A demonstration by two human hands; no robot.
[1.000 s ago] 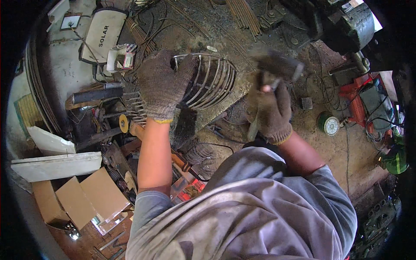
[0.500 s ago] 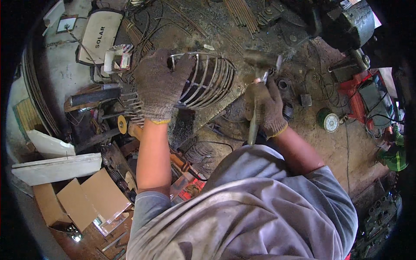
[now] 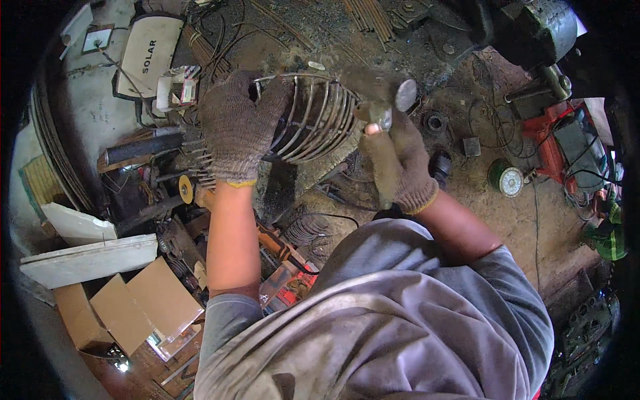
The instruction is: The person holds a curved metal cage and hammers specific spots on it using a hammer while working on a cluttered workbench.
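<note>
The rounded cage of grey metal rods (image 3: pixel 312 123) is over a worn flat slab (image 3: pixel 328 165), its left end gripped by the curled, brown-gloved left hand (image 3: pixel 233 130). The brown-gloved right hand (image 3: pixel 402 163) is closed around a dark metal hammer (image 3: pixel 404 95), beside the cage.
</note>
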